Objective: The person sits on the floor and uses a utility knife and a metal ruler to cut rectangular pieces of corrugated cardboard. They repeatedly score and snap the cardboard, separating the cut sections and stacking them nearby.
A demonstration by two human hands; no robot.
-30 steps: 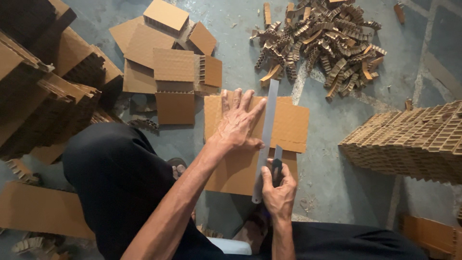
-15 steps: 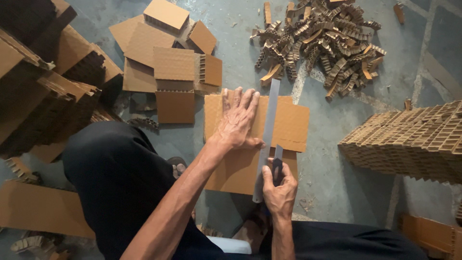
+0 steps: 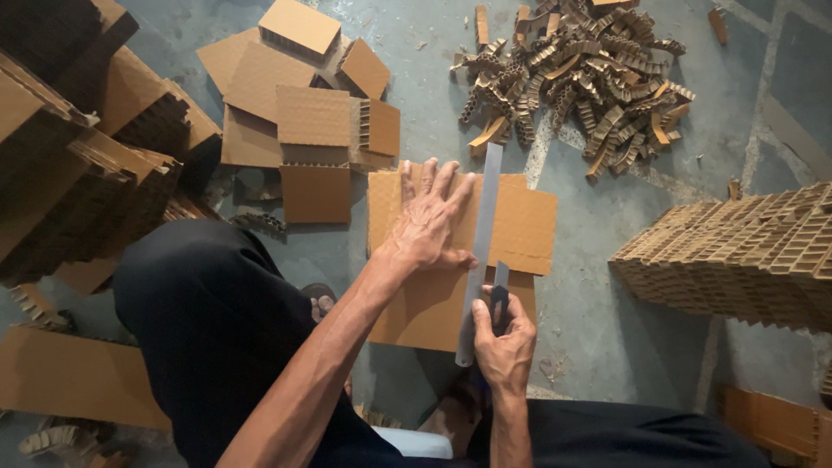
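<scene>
Left to right: stacked honeycomb cardboard blocks (image 3: pixel 69 165) and a spread of cut cardboard pieces (image 3: pixel 303 113) lie on the concrete floor (image 3: pixel 589 260), beside the cardboard sheet (image 3: pixel 520 221) at centre. The left hand (image 3: pixel 429 221) lies flat, fingers spread, pressing the sheet and touching a long metal straightedge (image 3: pixel 481 243); the right hand (image 3: pixel 503 342) is clenched around what appears to be a knife (image 3: pixel 499 295), blade against the straightedge. Beyond lie trimmed strips (image 3: pixel 572 78) and a honeycomb slab (image 3: pixel 737 256).
</scene>
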